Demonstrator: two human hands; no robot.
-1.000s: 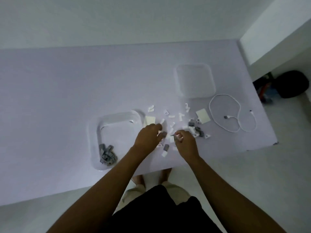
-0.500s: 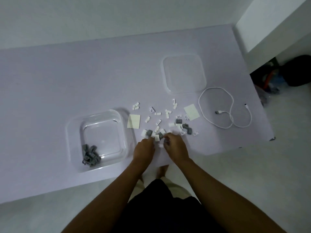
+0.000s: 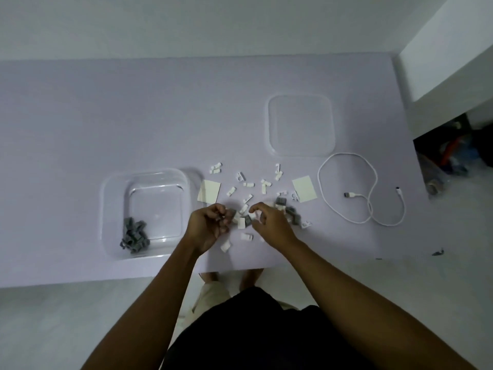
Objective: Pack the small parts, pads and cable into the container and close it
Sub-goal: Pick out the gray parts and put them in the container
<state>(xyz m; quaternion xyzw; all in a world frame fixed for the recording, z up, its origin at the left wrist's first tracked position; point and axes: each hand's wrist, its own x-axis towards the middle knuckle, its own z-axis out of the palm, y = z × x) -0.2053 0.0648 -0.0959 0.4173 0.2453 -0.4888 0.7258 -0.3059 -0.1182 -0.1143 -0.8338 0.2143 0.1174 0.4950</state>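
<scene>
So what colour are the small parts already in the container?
Grey: the parts sit in the clear container's near-left corner, head view.

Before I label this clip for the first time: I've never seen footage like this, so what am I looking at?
There is no machine: a person wears a camera on the head, looking down at their own arms. On the table sit a clear container with grey parts inside, its lid apart, two pale pads, a white cable, and scattered white parts. The left hand pinches small parts; the right hand reaches into the pile, and I cannot tell if it holds one.
</scene>
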